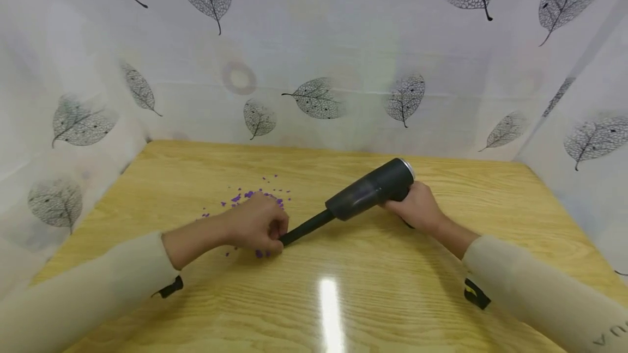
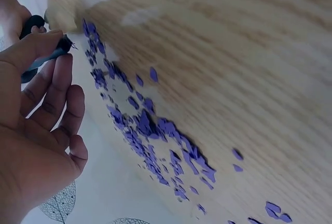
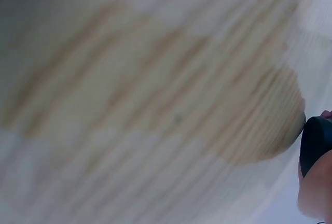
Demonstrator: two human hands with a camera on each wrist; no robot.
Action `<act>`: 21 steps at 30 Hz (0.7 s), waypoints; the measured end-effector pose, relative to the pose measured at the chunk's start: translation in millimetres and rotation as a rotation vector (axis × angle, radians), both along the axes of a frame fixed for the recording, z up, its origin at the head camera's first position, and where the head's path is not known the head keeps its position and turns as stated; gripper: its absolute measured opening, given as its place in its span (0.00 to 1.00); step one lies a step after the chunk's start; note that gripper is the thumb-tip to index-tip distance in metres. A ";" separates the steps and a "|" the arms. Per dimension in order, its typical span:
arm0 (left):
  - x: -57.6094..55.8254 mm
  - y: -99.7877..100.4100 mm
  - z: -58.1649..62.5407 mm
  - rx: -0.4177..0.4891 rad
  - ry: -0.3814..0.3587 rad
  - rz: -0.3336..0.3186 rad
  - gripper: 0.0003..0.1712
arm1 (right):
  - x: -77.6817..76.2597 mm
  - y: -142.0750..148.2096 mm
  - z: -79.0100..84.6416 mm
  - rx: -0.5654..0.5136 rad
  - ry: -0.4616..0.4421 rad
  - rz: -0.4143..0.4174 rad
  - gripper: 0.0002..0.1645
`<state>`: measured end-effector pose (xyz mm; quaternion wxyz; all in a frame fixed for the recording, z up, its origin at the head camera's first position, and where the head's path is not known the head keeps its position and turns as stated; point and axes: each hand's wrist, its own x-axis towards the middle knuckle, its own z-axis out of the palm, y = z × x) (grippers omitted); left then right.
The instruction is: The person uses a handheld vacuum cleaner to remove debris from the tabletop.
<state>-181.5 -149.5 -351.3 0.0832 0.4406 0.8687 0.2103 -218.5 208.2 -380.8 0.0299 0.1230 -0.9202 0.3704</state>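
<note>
A black handheld vacuum cleaner (image 1: 370, 190) slants over the table, its slim nozzle (image 1: 309, 226) pointing down and left. My right hand (image 1: 422, 208) grips its handle; only part of the dark handle (image 3: 314, 143) and that hand shows at the right wrist view's edge. With thumb and fingers, my left hand (image 1: 252, 223) pinches the nozzle near its end. Small purple scraps (image 1: 249, 194) lie around and partly behind the left hand. In the left wrist view, a few purple bits cling at the nozzle's tip (image 2: 65, 44), and many scraps (image 2: 145, 125) spread across the wood beside it.
The wood-grain table (image 1: 392, 287) runs back to a pale curtain (image 1: 196, 97) printed with dark leaves, which also encloses both sides. A bright reflection streaks the front of the tabletop. Dark wrist devices (image 1: 476, 294) hang under both sleeves.
</note>
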 end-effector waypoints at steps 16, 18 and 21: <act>-23.5 5.2 -5.1 -0.009 0.098 0.029 0.05 | -8.9 11.1 -3.3 0.035 0.046 -0.086 0.20; -27.2 6.8 -5.8 -0.015 0.112 0.033 0.05 | -9.8 12.6 -3.7 0.025 0.045 -0.095 0.20; -33.0 7.2 -7.3 -0.014 0.123 0.047 0.05 | -10.7 13.8 -3.9 0.017 0.038 -0.099 0.21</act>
